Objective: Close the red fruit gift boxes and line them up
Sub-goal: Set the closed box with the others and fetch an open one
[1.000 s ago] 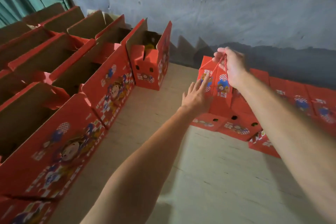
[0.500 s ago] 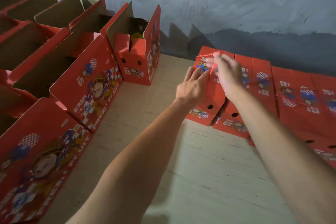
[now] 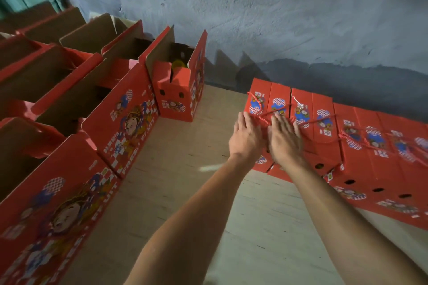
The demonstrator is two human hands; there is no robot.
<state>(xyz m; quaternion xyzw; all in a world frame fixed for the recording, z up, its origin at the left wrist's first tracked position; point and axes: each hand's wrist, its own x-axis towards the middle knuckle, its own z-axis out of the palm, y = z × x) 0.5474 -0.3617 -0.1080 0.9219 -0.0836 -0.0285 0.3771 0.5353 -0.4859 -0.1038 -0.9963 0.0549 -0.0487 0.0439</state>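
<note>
Cord handle dropped; both hands flat on the newest closed box.

Let go of the rope handle (image 3: 259, 118) held a second before; left hand (image 3: 246, 137) and right hand (image 3: 283, 140) laid side by side, fingers straight, gripping nothing, pressing the closed box (image 3: 257, 95) at the near end of the closed row (image 3: 361, 136) by the wall. Placement seemingly finished; open boxes (image 3: 178, 83) waiting on the tabletop (image 3: 176, 192), left.

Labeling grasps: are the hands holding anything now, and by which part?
Nothing is held. Left hand and right hand lie flat, fingers straight, on the closed box top at the row's end.
</note>
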